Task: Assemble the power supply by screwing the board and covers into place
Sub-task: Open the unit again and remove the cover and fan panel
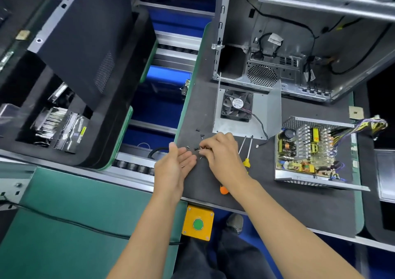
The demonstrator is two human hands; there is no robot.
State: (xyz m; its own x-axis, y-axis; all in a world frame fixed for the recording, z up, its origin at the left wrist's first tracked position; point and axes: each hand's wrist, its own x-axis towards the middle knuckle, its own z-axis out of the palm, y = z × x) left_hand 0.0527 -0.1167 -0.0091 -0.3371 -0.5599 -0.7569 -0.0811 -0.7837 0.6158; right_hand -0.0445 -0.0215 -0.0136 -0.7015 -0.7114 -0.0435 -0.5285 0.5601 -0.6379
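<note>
Likely an electronics assembly line: roller conveyor (136,167), open computer case (299,43), yellow button box (197,223).

Dark mat (288,203) bears screws (197,149), screwdrivers (245,150), board (307,152).

Right hand (222,150) pinching screws (197,149) off dark mat (277,203), left hand (177,165) cupped palm-up beside it
</note>
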